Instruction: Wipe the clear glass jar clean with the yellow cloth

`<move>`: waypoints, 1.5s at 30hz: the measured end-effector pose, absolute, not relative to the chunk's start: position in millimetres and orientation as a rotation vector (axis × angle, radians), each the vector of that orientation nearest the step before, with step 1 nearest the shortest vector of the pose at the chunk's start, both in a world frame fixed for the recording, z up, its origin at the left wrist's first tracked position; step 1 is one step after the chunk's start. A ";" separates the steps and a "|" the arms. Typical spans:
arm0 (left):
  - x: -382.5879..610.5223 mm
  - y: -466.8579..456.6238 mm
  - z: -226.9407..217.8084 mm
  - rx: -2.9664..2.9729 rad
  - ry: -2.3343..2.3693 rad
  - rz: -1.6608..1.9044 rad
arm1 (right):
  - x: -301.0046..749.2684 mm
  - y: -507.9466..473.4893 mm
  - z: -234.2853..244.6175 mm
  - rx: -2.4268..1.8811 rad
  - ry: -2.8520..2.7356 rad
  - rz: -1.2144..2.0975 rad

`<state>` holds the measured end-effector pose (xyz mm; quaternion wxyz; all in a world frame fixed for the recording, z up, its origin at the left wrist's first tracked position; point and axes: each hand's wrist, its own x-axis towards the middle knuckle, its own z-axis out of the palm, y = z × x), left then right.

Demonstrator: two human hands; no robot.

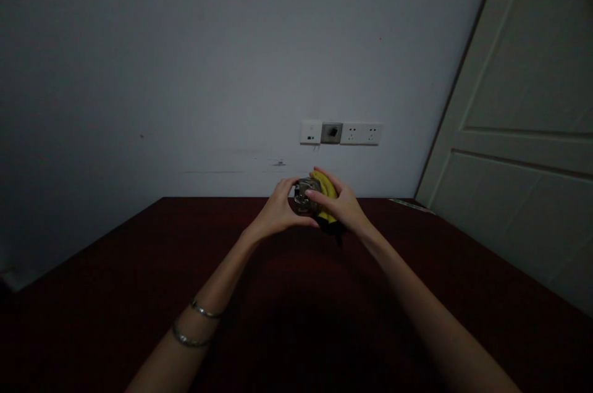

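Both my arms reach forward over a dark red table (pixel 139 294). My left hand (pixel 278 212) and my right hand (pixel 345 207) meet above the table's far part and together grip a small object with a yellow body (pixel 324 188) and a shiny metal end (pixel 303 197). The left fingers curl round the metal end. The right fingers wrap over the yellow part, and a dark bit hangs below it. In the dim light I cannot name the object. Two thin bangles (pixel 197 322) sit on my left forearm.
A pale wall rises behind the table, with a row of white sockets and a grey plate (pixel 340 133) just above my hands. A pale panelled door (pixel 523 133) stands at the right. The room is dim.
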<state>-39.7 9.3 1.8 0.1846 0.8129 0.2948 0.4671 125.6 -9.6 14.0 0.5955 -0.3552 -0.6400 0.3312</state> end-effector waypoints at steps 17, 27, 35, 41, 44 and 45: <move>-34.4 8.9 2.6 2.251 0.567 1.357 | 132.1 -19.6 13.7 -0.481 -1.833 0.046; -31.1 8.6 -2.0 2.173 0.612 1.368 | 125.5 -23.9 15.3 -0.505 -1.792 -0.089; -33.5 6.1 4.3 2.211 0.551 1.375 | 127.1 -28.3 16.9 -0.418 -1.882 -0.242; -30.6 0.4 9.3 2.328 0.551 1.320 | 124.7 -28.7 22.9 -0.571 -1.654 -0.007; -30.8 1.1 9.3 2.333 0.599 1.337 | 124.9 -28.5 21.0 -0.546 -1.695 -0.107; -31.2 2.2 8.6 2.327 0.619 1.343 | 125.1 -28.5 19.8 -0.518 -1.745 -0.173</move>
